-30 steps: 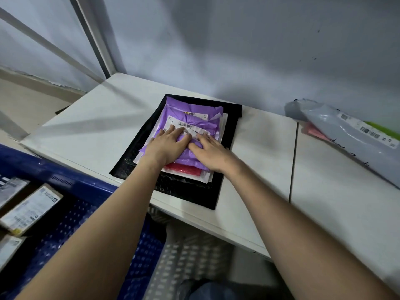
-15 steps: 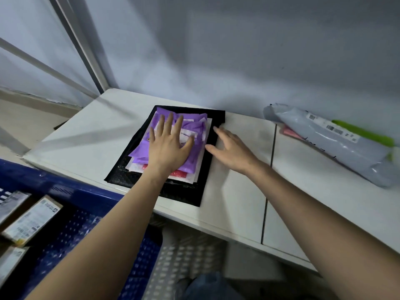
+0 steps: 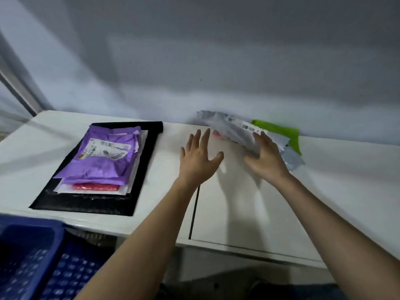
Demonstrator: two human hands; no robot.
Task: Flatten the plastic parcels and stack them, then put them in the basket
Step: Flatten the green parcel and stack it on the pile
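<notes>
While the right hand reaches in with its fingers loosely spread, the grey parcel lies just beyond and under its fingertips, against the wall. Its long axis runs slantwise, from far-left of the fingers down to near-right. The fingertips look to be touching the parcel's near edge, but I cannot tell whether they have hold of it; nothing is curled round it that I can see. The left hand hovers flat and spread, holding nothing, with the parcel's left end just ahead and to the right of its fingers. A green parcel and a bit of pink peek out from beneath the grey one. The right hand is the nearer, so I'd guess it will draw the parcel toward the person.

Half a second ago the left hand was pressing on the purple parcel atop the stack, and the right was only starting across. Now both have left the stack, which sits well to the left of the left-hand fingers. The blue basket waits below and left of them.
</notes>
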